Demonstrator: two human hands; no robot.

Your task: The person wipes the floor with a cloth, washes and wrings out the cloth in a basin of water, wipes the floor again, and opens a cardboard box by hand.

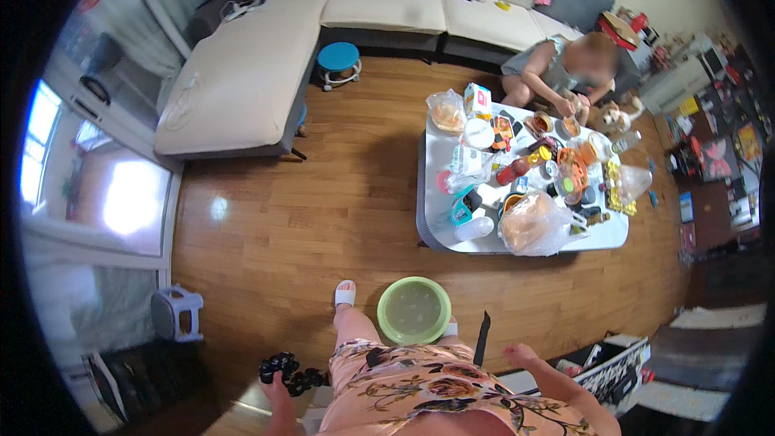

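Observation:
My left hand (276,380) grips a bunched black patterned cloth (280,367) low at the left, and part of the bundle hangs beside my leg. Out to the right, my right hand (521,355) is held away from my body with nothing visible in it, its fingers loosely bent. A dark strap (482,339) hangs between that hand and my floral clothing (448,384). In front of me is a light green plastic basin (448,309) containing cloudy greyish water (414,310). It overlaps my right leg in view. My left foot wears a white slipper (345,293).
A white table (439,218) ahead carries food, bottles and plastic bags. Behind it, a person (545,69) sits near a small dog (614,118). A sectional sofa (242,79), blue round stool (338,57), plastic stool (181,315) and storage basket (611,363) stand around the wood floor.

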